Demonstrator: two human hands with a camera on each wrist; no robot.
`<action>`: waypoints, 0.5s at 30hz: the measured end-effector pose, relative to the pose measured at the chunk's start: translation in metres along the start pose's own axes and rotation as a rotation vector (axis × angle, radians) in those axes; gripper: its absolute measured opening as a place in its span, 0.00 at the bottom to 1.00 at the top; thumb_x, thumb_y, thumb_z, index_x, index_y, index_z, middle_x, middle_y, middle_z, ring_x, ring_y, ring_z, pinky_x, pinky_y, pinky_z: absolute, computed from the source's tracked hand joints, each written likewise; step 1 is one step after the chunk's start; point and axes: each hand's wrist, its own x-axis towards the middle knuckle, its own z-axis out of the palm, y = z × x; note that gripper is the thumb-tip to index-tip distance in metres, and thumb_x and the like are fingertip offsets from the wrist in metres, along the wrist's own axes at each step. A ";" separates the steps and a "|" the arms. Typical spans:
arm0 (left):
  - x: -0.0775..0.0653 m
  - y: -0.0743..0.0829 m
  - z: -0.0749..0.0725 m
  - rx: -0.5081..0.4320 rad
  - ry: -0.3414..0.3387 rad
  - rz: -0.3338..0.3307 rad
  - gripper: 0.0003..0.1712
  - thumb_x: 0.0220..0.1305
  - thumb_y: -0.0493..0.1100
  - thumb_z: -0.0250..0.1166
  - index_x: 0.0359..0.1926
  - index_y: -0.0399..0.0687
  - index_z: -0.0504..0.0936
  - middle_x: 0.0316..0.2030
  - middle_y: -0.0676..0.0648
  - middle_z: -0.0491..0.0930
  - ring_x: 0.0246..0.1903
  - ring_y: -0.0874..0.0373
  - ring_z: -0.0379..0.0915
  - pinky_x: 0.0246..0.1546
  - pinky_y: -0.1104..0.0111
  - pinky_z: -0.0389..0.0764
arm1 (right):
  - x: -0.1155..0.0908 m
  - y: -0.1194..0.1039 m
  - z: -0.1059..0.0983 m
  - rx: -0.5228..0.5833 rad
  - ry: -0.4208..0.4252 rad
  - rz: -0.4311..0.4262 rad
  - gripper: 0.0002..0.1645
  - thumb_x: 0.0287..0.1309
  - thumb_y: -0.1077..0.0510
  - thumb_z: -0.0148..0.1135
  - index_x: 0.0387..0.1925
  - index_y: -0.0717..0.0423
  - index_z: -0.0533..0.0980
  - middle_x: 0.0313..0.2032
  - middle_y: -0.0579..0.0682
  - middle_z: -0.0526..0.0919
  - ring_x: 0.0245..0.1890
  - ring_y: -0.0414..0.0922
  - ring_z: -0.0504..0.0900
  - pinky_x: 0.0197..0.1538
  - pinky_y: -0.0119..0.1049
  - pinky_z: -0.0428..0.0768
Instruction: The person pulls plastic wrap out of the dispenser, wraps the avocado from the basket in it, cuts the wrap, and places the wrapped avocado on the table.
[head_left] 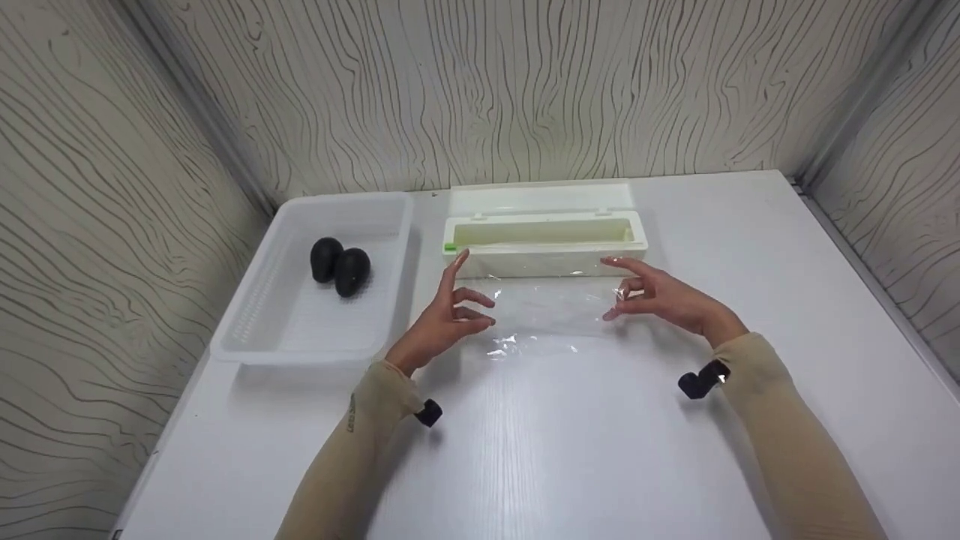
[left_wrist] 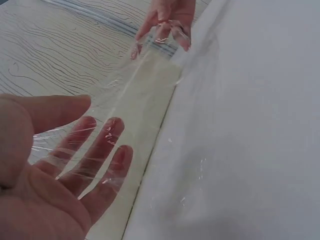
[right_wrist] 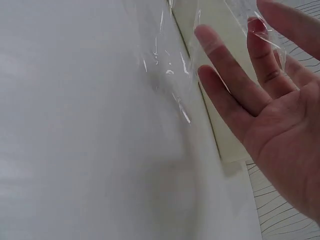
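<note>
A sheet of clear plastic wrap (head_left: 551,311) stretches from the front of a long white dispenser box (head_left: 545,217) toward me, between both hands. At its left side is my left hand (head_left: 448,313), fingers spread and index finger pointing up by the box's front corner. In the left wrist view the wrap lies over the fingers (left_wrist: 107,145), and the thumb stands apart from them. My right hand (head_left: 667,296) is at the sheet's right side, its index finger reaching toward the box front. The right wrist view shows its fingers (right_wrist: 235,75) extended against the wrap.
The box's lid (head_left: 540,197) is tipped back toward the wall, and a green tab (head_left: 450,247) sits at its left front corner. On the left, a white plastic basket (head_left: 315,352) holds two black egg-shaped objects (head_left: 352,272). Everything stands on a white table (head_left: 555,465) against patterned walls.
</note>
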 end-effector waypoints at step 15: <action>-0.025 0.001 0.004 -0.041 0.059 -0.227 0.36 0.72 0.35 0.63 0.73 0.37 0.56 0.45 0.34 0.86 0.38 0.52 0.89 0.50 0.58 0.88 | -0.019 -0.002 0.010 0.124 -0.064 0.073 0.44 0.71 0.61 0.64 0.77 0.58 0.49 0.39 0.51 0.73 0.35 0.49 0.90 0.52 0.41 0.87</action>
